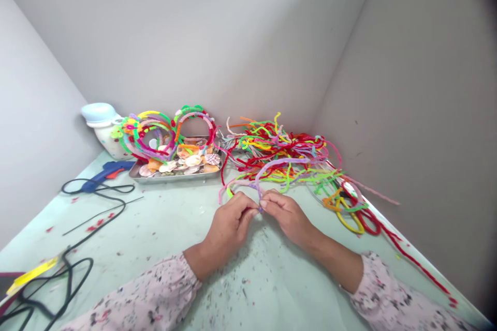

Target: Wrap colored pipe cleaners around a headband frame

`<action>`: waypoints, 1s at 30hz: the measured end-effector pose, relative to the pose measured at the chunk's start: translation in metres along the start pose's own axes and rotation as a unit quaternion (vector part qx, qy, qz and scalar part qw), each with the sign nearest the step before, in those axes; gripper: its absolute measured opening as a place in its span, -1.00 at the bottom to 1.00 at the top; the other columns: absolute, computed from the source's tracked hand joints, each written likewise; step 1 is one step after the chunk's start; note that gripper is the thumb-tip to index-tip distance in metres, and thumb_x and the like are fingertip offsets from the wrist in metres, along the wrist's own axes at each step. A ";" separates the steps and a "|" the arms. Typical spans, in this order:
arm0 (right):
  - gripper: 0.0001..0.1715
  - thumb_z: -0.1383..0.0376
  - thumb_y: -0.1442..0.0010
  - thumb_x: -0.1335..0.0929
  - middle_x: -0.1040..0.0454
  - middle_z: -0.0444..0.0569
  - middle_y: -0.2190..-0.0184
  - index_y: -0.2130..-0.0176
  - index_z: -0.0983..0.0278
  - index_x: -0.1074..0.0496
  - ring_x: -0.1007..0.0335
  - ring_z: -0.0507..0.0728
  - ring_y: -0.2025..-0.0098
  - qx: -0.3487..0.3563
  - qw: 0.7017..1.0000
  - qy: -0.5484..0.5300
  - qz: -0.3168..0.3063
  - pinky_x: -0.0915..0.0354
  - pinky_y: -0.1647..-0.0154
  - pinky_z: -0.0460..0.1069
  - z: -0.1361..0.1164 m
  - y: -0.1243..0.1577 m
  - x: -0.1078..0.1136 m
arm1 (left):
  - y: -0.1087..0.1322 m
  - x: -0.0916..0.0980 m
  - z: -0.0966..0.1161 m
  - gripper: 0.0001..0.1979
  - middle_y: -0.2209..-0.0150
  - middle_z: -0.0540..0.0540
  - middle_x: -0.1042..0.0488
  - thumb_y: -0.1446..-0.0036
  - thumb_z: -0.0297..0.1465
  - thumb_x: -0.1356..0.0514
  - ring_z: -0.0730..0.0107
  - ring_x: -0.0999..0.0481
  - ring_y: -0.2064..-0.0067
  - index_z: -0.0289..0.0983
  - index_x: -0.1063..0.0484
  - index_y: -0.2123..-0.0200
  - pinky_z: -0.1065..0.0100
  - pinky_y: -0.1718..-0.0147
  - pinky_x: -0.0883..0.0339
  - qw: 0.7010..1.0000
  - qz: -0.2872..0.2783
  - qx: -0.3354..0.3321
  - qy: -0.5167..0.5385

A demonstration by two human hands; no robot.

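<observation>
My left hand [229,222] and my right hand [285,217] meet at the fingertips, both pinching a lilac fuzzy pipe cleaner [240,184] that arcs up into a loop. Just beyond my fingers lies a tangled heap of multicoloured pipe cleaners [279,152], with the loop's far side resting against it. Farther left, pipe-cleaner-wrapped headbands [155,132] stand behind a metal tray [176,179] of seashells. The exact twist between my fingertips is hidden.
A blue and orange hot glue gun [104,175] lies at the back left, its black cord [97,217] trailing forward. Behind it stands a white jar with a pale blue lid [103,126]. Yellow and red pipe cleaners [349,217] lie right, against the grey wall [407,114].
</observation>
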State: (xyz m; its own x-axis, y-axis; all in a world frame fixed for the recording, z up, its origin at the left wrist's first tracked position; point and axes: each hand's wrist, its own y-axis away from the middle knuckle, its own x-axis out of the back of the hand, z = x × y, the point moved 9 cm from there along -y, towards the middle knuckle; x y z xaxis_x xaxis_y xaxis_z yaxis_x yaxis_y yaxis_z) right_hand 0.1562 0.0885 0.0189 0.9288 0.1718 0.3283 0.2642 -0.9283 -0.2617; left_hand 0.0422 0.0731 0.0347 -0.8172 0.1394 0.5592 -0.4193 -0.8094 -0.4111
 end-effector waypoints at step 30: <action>-0.92 0.29 -0.14 -0.40 -0.47 -0.10 0.27 0.27 0.14 -0.45 -0.34 0.17 0.02 0.146 0.967 0.173 0.116 -0.20 -0.02 0.12 -0.024 0.007 0.014 | -0.001 0.008 -0.016 -0.88 0.37 -0.02 -0.37 -0.23 -0.36 -0.06 0.44 -0.35 0.36 -0.26 -0.36 0.28 0.42 0.36 -0.22 0.993 0.056 0.075 0.076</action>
State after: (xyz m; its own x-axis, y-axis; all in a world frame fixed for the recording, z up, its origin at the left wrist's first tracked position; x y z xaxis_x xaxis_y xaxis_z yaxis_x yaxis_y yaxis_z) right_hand 0.1646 0.0760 0.0434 0.8423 -0.1983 0.5012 0.1675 -0.7874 -0.5932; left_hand 0.0293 0.0836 0.0285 -0.9102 0.1184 0.3969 -0.2679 -0.8992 -0.3460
